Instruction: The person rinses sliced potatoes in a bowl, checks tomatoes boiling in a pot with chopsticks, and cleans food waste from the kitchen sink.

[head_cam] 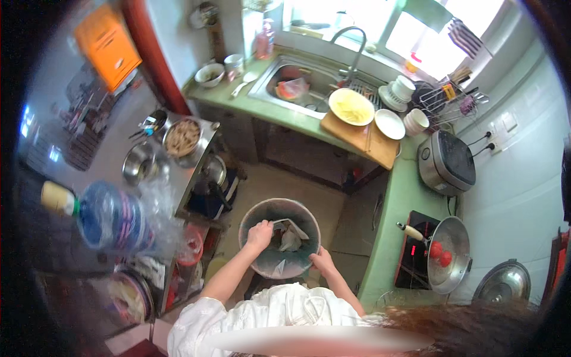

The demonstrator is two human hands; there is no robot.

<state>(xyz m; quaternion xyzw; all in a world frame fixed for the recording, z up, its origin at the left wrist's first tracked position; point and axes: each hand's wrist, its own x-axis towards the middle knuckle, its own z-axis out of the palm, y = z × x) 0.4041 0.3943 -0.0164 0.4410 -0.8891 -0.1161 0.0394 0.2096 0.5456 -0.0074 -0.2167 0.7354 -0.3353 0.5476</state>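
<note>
A round bin (281, 206) stands in front of me above the tiled floor, with crumpled pale waste (291, 240) inside. My left hand (260, 235) reaches over the bin's left side, its fingers closed at the edge of a white piece of packaging (298, 228). What exactly the fingertips pinch is partly hidden. With my right hand (322, 259) I grip the bin's right rim, thumb towards the inside. A small white scrap (279, 267) shows near the bin's front wall.
Left stands a metal table (192, 174) with bowls and a large blue water bottle (113, 216). Ahead is a sink (279, 73); a cutting board (379, 149) bearing dishes overhangs the green counter (372, 267). Right, a wok (451, 276) holding red tomatoes (440, 254) sits on an induction cooker (412, 267).
</note>
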